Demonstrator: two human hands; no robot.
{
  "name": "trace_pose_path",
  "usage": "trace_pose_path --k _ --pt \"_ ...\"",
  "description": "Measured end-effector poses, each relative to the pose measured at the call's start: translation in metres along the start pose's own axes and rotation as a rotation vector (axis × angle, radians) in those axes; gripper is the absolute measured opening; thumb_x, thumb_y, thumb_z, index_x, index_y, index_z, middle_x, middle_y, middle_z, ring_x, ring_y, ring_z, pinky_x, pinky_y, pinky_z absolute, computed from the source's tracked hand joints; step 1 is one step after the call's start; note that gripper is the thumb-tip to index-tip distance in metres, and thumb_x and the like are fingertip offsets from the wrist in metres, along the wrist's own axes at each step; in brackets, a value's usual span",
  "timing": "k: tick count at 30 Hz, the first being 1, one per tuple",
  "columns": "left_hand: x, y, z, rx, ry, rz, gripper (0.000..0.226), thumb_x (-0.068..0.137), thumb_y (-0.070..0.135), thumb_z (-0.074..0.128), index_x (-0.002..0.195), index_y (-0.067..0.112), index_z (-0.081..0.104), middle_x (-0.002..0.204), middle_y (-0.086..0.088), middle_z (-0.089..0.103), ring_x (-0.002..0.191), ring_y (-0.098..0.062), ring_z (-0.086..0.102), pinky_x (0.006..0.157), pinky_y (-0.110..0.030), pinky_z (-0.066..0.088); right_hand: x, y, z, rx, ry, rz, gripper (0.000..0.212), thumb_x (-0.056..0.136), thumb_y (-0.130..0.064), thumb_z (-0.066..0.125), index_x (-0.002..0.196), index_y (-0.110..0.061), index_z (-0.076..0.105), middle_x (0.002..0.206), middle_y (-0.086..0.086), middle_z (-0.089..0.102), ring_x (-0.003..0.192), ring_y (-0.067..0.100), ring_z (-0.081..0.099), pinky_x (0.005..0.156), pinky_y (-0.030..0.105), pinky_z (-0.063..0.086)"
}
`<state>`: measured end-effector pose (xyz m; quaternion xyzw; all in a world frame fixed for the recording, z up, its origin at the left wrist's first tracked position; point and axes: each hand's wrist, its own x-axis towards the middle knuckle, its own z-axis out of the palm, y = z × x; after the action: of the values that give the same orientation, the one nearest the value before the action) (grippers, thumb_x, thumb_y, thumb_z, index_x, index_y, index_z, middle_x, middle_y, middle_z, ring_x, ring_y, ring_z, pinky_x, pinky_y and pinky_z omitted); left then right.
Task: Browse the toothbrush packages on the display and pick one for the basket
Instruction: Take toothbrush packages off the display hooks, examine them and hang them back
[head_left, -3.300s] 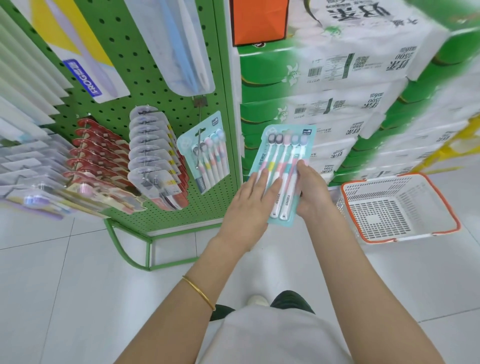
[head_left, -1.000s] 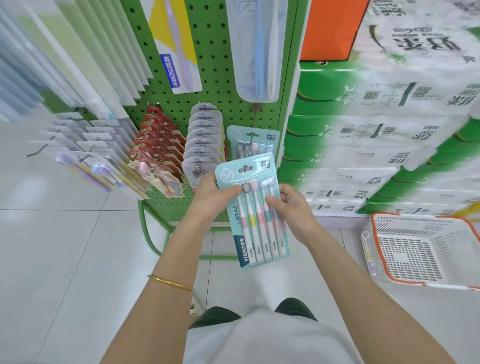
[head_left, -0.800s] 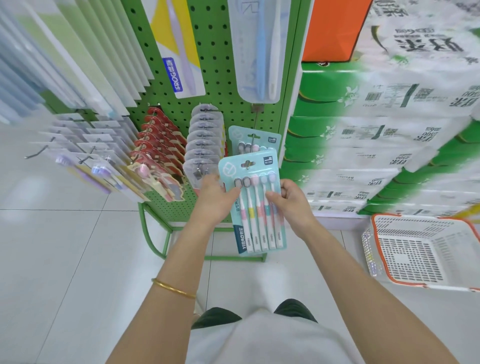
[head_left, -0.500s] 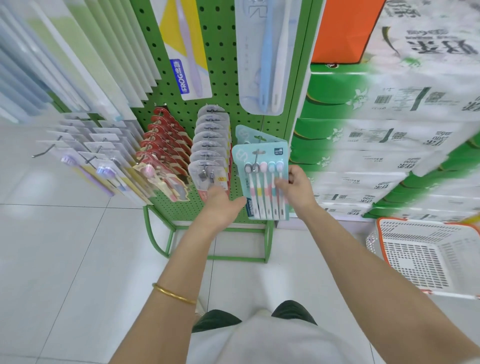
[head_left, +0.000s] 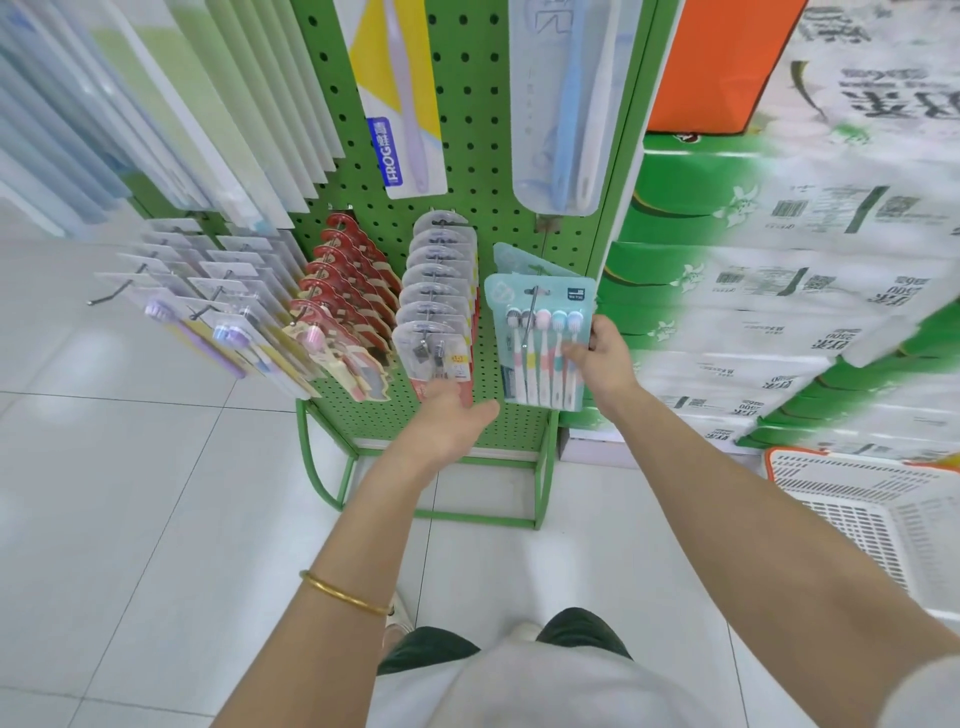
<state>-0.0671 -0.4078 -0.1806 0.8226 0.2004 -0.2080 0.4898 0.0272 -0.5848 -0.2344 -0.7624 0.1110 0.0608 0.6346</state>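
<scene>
A light blue toothbrush pack with several pastel brushes hangs on a metal hook of the green pegboard display. My right hand grips the pack's right edge. Another pack of the same kind hangs behind it. My left hand is just below and left of the pack, palm open, holding nothing. The white basket with an orange rim sits on the floor at the right edge.
Rows of clear blister packs, red-carded packs and purple toothbrush packs hang to the left. Larger toothbrush packs hang above. Stacked green and white tissue cartons stand to the right. White tiled floor lies below.
The pack moved from in front of my chest up to the display and onto the hook. My left hand let go of it and dropped below; my right hand still holds its edge.
</scene>
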Motion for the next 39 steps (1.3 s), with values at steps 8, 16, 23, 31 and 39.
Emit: trace_pose_path --k 8,16,23,31,39 --pt "-0.01 -0.001 -0.005 -0.055 -0.014 -0.029 0.064 0.093 0.031 0.055 0.141 0.006 0.02 0.116 -0.007 0.05 0.11 -0.025 0.055 0.1 -0.046 0.045 0.002 0.0 0.005 -0.074 0.013 0.01 0.033 0.092 0.004 0.052 0.123 -0.005 0.047 0.111 0.007 0.057 0.096 0.02 0.054 0.076 0.028 0.045" --pt "-0.019 -0.014 -0.026 -0.141 0.04 -0.021 0.022 0.093 0.025 0.055 0.111 0.017 0.046 0.097 -0.003 0.055 0.102 -0.027 0.061 0.095 -0.044 0.05 -0.011 0.012 0.005 -0.2 0.276 0.116 0.024 0.085 0.007 0.057 0.107 0.007 0.047 0.102 0.024 0.051 0.096 0.039 0.052 0.092 0.044 0.046" --pt "-0.01 -0.023 -0.057 -0.3 0.078 0.013 0.005 0.096 0.013 0.051 0.101 0.012 0.05 0.08 0.002 0.046 0.09 -0.022 0.052 0.088 -0.039 0.049 -0.077 0.026 0.074 -0.3 -0.108 0.005 0.037 0.091 -0.005 0.056 0.127 -0.003 0.048 0.12 0.005 0.053 0.107 0.015 0.05 0.098 0.028 0.04" --pt "0.002 -0.038 -0.105 -0.263 -0.047 0.075 0.051 0.095 0.017 0.052 0.139 0.002 0.032 0.094 0.001 0.05 0.101 -0.022 0.058 0.093 -0.037 0.049 -0.072 -0.013 0.131 -0.068 0.16 -0.092 0.023 0.091 0.001 0.052 0.112 -0.009 0.053 0.101 -0.003 0.055 0.095 0.013 0.051 0.08 0.006 0.041" --pt "0.01 -0.056 -0.133 -0.195 -0.132 0.133 0.046 0.096 0.016 0.048 0.139 0.006 0.035 0.122 -0.01 0.053 0.104 -0.019 0.059 0.094 -0.036 0.05 -0.084 -0.014 0.143 -0.073 0.239 -0.12 0.02 0.096 -0.002 0.046 0.082 -0.015 0.053 0.075 -0.011 0.05 0.07 0.0 0.045 0.062 0.005 0.036"
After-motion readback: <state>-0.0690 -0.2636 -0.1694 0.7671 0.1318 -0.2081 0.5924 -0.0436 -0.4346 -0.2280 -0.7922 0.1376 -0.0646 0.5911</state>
